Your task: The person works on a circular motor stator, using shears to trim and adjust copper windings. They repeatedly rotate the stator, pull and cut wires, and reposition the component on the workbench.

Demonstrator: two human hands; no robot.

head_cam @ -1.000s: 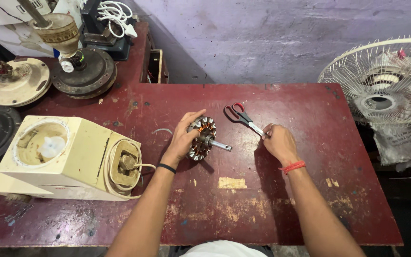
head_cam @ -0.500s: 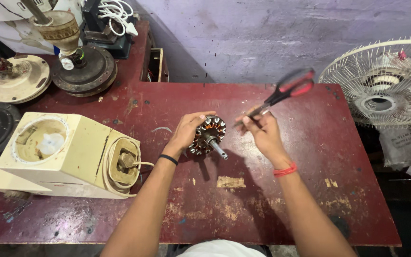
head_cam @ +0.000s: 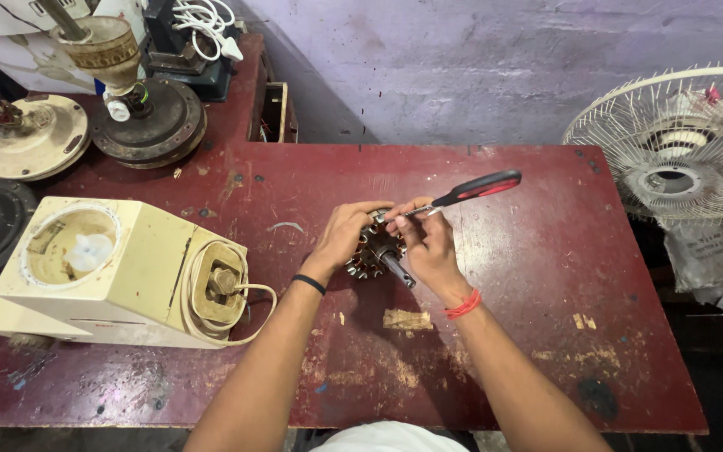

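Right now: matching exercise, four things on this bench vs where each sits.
Things:
1. scissors
2. motor armature
3. cream mixer base
4. fan guard

Places:
A. lying on its side, left part of the red table
B. far right, off the table
C. in the right hand
D. gripped by the left hand

Pairs: 1-C, 2-D, 3-A, 4-B
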